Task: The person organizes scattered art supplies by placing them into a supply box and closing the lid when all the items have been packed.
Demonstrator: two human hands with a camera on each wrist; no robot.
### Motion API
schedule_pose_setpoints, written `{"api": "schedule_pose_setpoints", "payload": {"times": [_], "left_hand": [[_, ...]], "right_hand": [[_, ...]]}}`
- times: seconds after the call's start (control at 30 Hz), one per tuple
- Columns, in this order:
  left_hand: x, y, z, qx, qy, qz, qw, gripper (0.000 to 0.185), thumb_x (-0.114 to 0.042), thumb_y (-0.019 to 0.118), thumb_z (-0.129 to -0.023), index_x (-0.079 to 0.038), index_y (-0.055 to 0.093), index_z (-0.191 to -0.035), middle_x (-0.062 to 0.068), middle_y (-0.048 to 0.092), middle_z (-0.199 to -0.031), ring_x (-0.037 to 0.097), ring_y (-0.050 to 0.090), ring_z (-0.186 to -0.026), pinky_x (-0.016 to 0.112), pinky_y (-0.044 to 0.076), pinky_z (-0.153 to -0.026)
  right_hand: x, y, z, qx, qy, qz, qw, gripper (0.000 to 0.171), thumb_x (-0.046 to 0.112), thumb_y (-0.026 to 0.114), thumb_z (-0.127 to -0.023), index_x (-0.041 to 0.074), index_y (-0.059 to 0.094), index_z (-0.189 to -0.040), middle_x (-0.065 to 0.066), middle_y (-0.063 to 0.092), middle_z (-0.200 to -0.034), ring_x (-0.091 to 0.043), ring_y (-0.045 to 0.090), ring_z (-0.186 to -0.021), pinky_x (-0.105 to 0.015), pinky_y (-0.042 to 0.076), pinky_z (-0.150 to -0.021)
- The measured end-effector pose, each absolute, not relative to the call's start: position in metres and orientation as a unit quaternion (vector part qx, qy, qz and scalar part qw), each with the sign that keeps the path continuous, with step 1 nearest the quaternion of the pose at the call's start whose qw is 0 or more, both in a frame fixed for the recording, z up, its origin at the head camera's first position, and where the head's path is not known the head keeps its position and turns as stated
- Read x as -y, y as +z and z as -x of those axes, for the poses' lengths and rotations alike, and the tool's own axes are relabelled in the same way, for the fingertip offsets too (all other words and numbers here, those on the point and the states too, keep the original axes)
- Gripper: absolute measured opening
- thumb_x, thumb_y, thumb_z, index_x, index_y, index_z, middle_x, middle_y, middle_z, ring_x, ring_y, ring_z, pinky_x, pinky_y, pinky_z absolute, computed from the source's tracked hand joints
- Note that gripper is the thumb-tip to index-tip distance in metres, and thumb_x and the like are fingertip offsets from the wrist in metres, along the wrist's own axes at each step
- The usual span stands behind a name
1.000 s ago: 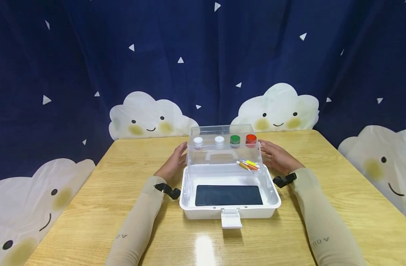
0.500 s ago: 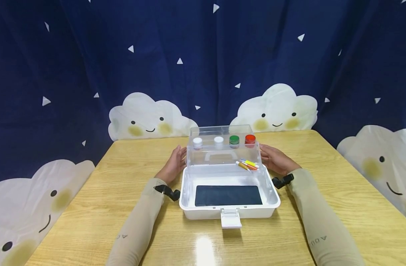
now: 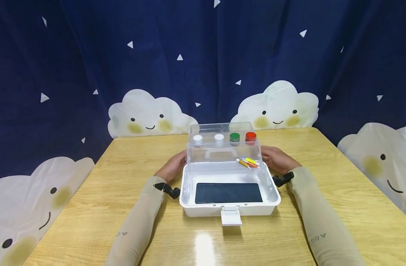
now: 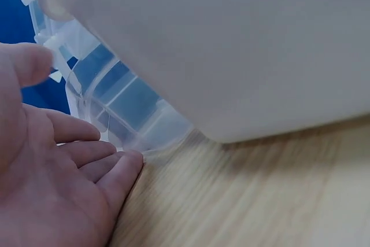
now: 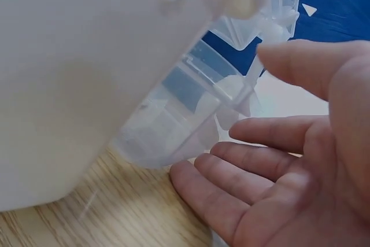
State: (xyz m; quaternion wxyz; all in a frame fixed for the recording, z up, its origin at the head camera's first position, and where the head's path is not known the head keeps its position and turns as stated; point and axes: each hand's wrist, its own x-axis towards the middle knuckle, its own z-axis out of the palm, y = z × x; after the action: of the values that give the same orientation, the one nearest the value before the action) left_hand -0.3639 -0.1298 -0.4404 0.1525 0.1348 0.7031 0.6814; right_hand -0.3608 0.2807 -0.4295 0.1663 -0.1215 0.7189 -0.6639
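1. Head view: A white storage box (image 3: 229,201) is sitting open on the wooden table (image 3: 89,207), between the two hands. Its clear lid (image 3: 222,147) is standing raised at the back. The left hand (image 3: 174,165) is lying against the lid's left end, and the right hand (image 3: 276,159) is lying against the lid's right end. Both hands are showing extended, relaxed fingers; neither is curling round anything. Four small jars (image 3: 224,138) with white, white, green and red caps are standing in a row in the lid, between the fingertips of the two hands. A bundle of coloured pens (image 3: 248,163) is lying just inside the right hand's fingers. A dark pad (image 3: 228,193) is lying in the box bottom, nearer the wrists than the fingers. The latch (image 3: 231,216) is hanging open at the front edge.

2. Left wrist view: The left hand (image 4: 52,195) is lying flat and open, palm toward the box. Its fingertips (image 4: 124,169) are resting at the lid's clear corner (image 4: 124,105), on the table surface. The thumb is pointing up beside the hinge area. The white box wall (image 4: 231,50) is standing beyond the fingers.

3. Right wrist view: The right hand (image 5: 295,160) is open, fingers (image 5: 231,163) straight and spread. The fingertips are lying just beside the lid's clear corner (image 5: 179,122); actual contact cannot be determined. The thumb is hovering near the hinge tab.
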Motion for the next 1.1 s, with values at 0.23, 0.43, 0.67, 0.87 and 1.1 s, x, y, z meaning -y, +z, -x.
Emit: {"api": "schedule_pose_setpoints", "payload": {"times": [0.23,0.43,0.67,0.87,1.1], "left_hand": [[0.1308,-0.4391,0.3628,-0.718,0.663,-0.168,0.133,0.053,-0.029,0.036,-0.105,-0.006,0.026,-0.152,0.007,0.024,-0.158,0.019,0.025,-0.143,0.032,0.026,-0.114],[0.1328,-0.4420,0.3629,-0.707,0.670,-0.180,0.135,0.053,-0.026,0.038,-0.105,-0.005,0.025,-0.152,0.008,0.025,-0.158,0.020,0.027,-0.142,0.032,0.028,-0.112],[0.1338,-0.4437,0.3626,-0.685,0.692,-0.184,0.136,0.053,-0.025,0.040,-0.105,-0.004,0.025,-0.152,0.009,0.026,-0.157,0.020,0.030,-0.141,0.030,0.030,-0.111],[0.1347,-0.4425,0.3628,-0.677,0.700,-0.180,0.136,0.054,-0.024,0.041,-0.105,-0.005,0.025,-0.152,0.009,0.027,-0.156,0.022,0.031,-0.140,0.029,0.033,-0.110],[0.1355,-0.4421,0.3620,-0.677,0.701,-0.182,0.129,0.054,-0.022,0.041,-0.105,-0.004,0.024,-0.152,0.011,0.027,-0.156,0.024,0.032,-0.139,0.029,0.035,-0.108]], "right_hand": [[-0.2838,-0.4285,0.3613,-0.709,-0.666,0.157,0.170,0.055,0.016,0.040,-0.105,-0.008,0.019,-0.149,-0.027,0.022,-0.153,-0.007,0.051,-0.116,-0.027,0.046,-0.096],[-0.2846,-0.4294,0.3618,-0.720,-0.657,0.147,0.170,0.057,0.020,0.044,-0.104,-0.005,0.021,-0.150,-0.024,0.026,-0.153,-0.008,0.052,-0.116,-0.030,0.046,-0.097],[-0.2834,-0.4294,0.3617,-0.725,-0.653,0.145,0.166,0.058,0.022,0.045,-0.103,-0.002,0.022,-0.151,-0.022,0.026,-0.154,-0.025,0.041,-0.131,-0.045,0.035,-0.107],[-0.2836,-0.4277,0.3614,-0.732,-0.648,0.140,0.159,0.059,0.023,0.046,-0.103,-0.001,0.023,-0.151,-0.022,0.027,-0.154,-0.036,0.033,-0.136,-0.052,0.028,-0.110],[-0.2831,-0.4282,0.3621,-0.725,-0.656,0.135,0.158,0.060,0.022,0.048,-0.102,0.000,0.024,-0.151,-0.020,0.026,-0.155,-0.038,0.028,-0.138,-0.052,0.026,-0.111]]}}
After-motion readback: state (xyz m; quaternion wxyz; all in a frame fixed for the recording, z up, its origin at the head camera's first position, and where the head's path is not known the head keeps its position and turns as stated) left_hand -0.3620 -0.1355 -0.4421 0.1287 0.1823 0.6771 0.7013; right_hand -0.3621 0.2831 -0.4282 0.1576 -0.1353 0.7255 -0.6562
